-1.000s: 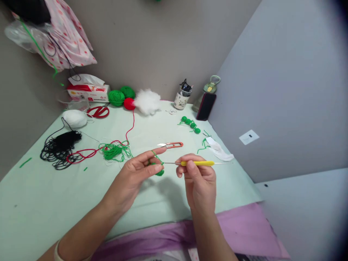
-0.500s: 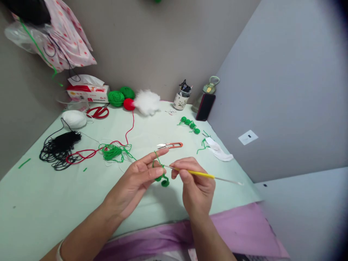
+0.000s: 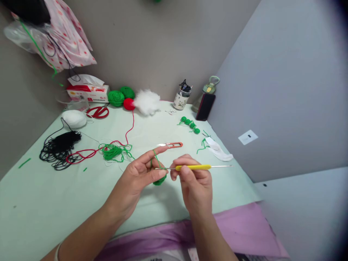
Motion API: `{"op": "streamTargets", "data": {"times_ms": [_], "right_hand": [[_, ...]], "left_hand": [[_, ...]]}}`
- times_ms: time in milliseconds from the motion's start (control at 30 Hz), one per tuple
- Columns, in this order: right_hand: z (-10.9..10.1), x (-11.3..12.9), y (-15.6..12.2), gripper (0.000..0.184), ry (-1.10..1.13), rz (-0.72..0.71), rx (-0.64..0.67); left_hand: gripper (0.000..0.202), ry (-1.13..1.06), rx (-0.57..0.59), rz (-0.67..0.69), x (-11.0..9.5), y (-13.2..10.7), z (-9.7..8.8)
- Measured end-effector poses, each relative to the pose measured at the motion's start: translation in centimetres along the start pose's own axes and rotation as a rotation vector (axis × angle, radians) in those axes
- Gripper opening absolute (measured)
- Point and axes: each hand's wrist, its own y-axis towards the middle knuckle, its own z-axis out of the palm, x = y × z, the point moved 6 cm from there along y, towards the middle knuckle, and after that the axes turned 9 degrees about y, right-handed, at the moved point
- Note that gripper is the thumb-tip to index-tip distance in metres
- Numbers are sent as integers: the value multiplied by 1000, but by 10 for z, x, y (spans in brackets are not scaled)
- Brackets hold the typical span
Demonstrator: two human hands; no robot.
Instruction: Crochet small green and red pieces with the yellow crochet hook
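Note:
My left hand (image 3: 144,172) pinches a small green crochet piece (image 3: 160,180) between thumb and fingers; part of it is hidden behind the thumb. Green yarn (image 3: 156,156) runs over the raised index finger down to the piece. In my right hand (image 3: 194,181) is a yellow-handled crochet hook (image 3: 193,167), held like a pencil and nearly level. Its metal tip reaches the work at my left thumb. Just beyond the left fingertip lie orange thread snips (image 3: 175,145). A loose heap of green yarn (image 3: 112,152) sits left of my left hand.
Black yarn (image 3: 61,146), a white yarn ball (image 3: 74,119) and red scissors (image 3: 98,112) lie at left. Along the back stand a tissue box (image 3: 89,93), green yarn balls (image 3: 116,98), white stuffing (image 3: 147,102), a pen cup (image 3: 181,100) and a phone (image 3: 206,107). Small green crocheted balls (image 3: 190,124) lie at right.
The hook has swung from a downward slant to nearly level, its rear end rising. The green piece has turned, and its curled end no longer shows below my left thumb.

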Motion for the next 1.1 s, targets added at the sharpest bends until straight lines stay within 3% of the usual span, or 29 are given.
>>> {"op": "streamTargets", "data": {"times_ms": [167,300,400,533,633,733,833,933,1033,1100], "right_hand": [[10,9,-8,24,-280,-202,12],[7,12,-8,23,-266,-265,-7],[-3,10,-4,19,-153,-218,-58],[-10,4,2,18,1,-44,-101],[-6,2,0,20,-18,-3,-90],[7,10,-9,23,-372,-222,3],[18,19,-21,39,-648,-514,73],[2,15,-13,30,-438,-361,-51],[-8,5,-3,21,-119,-138,-119],[-5,1,0,18,-63,-82,-84]], "left_hand": [[51,-37,10,-3,-1,-2,6],[50,-104,53,-73,2,-1,3],[49,-134,50,-102,4,1,-4],[46,-140,64,-113,4,2,-7],[53,-61,-7,-29,2,0,-3],[62,51,-116,111,0,-3,1],[59,-33,-69,43,8,-1,5],[48,-149,1,-110,14,1,3],[46,-136,-20,-81,8,1,-1],[46,-84,-25,-39,5,1,-1]]}}
